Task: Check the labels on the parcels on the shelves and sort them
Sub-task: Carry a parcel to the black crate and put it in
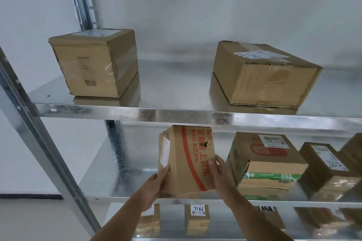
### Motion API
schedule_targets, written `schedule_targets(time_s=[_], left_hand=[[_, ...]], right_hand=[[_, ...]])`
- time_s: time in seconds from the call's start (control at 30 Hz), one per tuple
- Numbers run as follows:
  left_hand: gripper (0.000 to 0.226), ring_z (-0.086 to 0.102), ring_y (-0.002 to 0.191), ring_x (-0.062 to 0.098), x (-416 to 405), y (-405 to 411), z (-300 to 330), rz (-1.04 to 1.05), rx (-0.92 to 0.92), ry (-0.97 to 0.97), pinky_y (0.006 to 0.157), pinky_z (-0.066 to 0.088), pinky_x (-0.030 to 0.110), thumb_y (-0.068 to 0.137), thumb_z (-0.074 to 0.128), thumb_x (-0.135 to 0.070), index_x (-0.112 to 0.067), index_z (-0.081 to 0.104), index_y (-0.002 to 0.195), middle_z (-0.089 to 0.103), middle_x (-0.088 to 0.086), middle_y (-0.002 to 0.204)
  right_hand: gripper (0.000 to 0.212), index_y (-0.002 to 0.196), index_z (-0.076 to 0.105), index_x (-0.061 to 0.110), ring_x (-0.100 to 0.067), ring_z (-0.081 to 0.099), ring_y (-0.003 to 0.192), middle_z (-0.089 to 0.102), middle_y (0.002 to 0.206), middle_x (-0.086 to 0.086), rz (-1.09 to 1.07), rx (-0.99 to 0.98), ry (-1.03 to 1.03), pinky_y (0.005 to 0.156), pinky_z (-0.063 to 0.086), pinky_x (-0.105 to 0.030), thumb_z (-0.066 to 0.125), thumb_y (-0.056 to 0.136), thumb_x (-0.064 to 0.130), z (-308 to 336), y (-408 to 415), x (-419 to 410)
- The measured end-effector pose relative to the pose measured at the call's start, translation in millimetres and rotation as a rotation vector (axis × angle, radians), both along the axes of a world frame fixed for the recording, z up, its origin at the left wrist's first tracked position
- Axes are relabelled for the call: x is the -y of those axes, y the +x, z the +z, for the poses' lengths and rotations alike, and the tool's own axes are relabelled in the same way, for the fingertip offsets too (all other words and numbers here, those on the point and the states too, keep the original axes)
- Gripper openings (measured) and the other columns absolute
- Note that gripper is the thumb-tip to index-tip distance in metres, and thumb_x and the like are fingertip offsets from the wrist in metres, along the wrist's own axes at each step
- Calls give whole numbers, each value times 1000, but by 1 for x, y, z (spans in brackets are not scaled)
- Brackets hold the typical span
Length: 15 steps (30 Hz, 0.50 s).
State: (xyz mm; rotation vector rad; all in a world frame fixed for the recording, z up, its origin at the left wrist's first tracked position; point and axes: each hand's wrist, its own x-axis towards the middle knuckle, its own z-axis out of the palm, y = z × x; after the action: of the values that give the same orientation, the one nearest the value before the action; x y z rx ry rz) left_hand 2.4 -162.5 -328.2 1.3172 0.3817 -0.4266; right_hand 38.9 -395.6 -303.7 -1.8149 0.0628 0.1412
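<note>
A tall cardboard parcel with red print (188, 154) stands on end on the middle shelf (109, 180), tilted a little. A white label runs down its left face. My left hand (156, 182) grips its lower left side. My right hand (221, 172) holds its lower right edge. Two plain brown parcels rest on the upper shelf (176, 92): a cube-like box (94, 64) on the left and a flatter taped box (262, 74) on the right, each with a label on top.
Right of the held parcel sit a green-and-red printed box (264, 160) and a brown box with handwriting (329, 168). Small labelled boxes (197, 219) stand on the shelf below. A slanted metal upright (45, 154) frames the left side.
</note>
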Motion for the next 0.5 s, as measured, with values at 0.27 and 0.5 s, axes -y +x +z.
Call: schedule_targets(time_s=[0.27, 0.5], left_hand=[[71, 74, 99, 26, 14, 8, 12, 138, 133, -30, 83, 60, 34, 68, 85, -29, -2, 52, 125, 73, 12, 114], [58, 75, 95, 27, -8, 5, 23, 240, 155, -78, 83, 61, 44, 84, 80, -18, -11, 40, 125, 66, 15, 121]], right_hand=[[21, 128, 46, 12, -7, 60, 88, 59, 120, -14, -104, -102, 19, 55, 48, -9, 40, 109, 20, 12, 5, 8], [39, 129, 55, 11, -19, 64, 102, 65, 125, -15, 46, -338, 93, 70, 49, -25, 31, 111, 35, 0, 0, -32]])
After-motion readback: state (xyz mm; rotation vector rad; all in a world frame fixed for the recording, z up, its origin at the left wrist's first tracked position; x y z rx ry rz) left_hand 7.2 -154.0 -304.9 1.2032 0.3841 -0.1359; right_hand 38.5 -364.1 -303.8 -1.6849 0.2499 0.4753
